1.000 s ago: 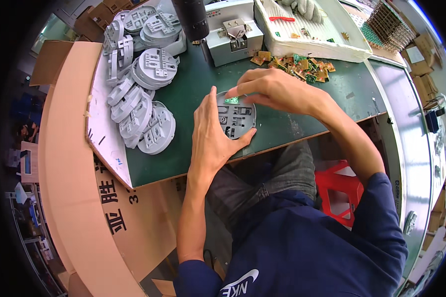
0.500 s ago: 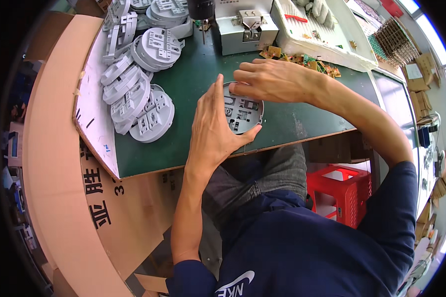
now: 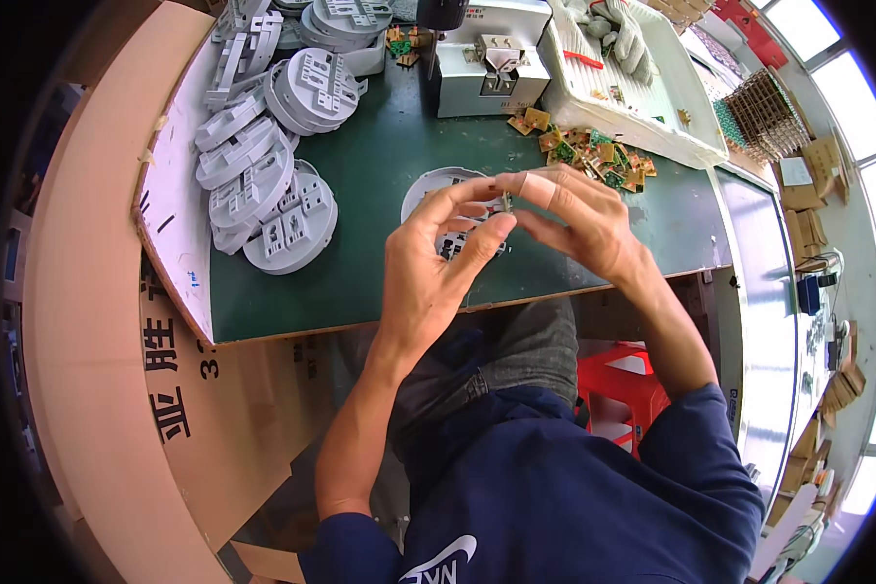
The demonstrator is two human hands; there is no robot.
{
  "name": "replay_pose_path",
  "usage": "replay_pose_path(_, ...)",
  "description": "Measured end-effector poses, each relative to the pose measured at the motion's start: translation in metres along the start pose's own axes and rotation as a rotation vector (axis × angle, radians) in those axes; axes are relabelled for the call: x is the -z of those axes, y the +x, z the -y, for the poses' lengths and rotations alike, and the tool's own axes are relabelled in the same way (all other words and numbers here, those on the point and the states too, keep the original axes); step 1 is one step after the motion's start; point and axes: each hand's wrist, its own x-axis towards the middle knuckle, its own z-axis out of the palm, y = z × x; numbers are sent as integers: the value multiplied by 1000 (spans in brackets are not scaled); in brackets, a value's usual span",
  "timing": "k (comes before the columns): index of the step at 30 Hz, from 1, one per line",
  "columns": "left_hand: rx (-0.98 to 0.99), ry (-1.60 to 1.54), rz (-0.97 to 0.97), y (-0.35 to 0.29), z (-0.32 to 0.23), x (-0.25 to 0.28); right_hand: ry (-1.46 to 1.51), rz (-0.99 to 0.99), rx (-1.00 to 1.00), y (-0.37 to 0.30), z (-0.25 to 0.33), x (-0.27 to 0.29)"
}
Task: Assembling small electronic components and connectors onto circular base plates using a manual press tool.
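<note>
A small circuit board (image 3: 506, 202), seen nearly edge-on, is pinched between the fingertips of my two hands. My left hand (image 3: 428, 268) grips it from the left with thumb and forefinger. From the right, my right hand (image 3: 589, 219) holds it with bent fingers, which partly cover it. Beneath both hands a round grey plastic housing (image 3: 425, 185) lies on the green tabletop, its inside facing up. My fingers hide much of its middle and right side. Just beyond my right hand is a loose pile of small circuit boards (image 3: 618, 165).
Stacked grey housings (image 3: 302, 229) fill the table's left side along a cardboard wall (image 3: 78, 292). A metal machine (image 3: 491, 83) stands at the back, with a black cylindrical tool (image 3: 443, 12) above. The white tray (image 3: 686, 141) holds gloves (image 3: 625, 44). A red stool (image 3: 625, 389) is below.
My right hand has come away from the housing and met my left, with a small circuit board now between them. My left hand has left the housing's edge. The view has shifted slightly.
</note>
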Motion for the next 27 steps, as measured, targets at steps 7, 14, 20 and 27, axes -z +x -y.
replay_pose_path(7, -55, -40, -44, 0, 9, -7, 311, -54, -314, -16, 18, -13)
replay_pose_path(14, -66, -35, -11, -5, 5, -18, 662, -335, -582, -22, 39, -27)
replay_pose_path(20, -147, 86, -164, -11, 10, -22, 823, -306, -611, -28, 45, -28)
replay_pose_path(27, -270, 222, -143, -9, 14, -20, 829, -336, -611, -36, 46, -31)
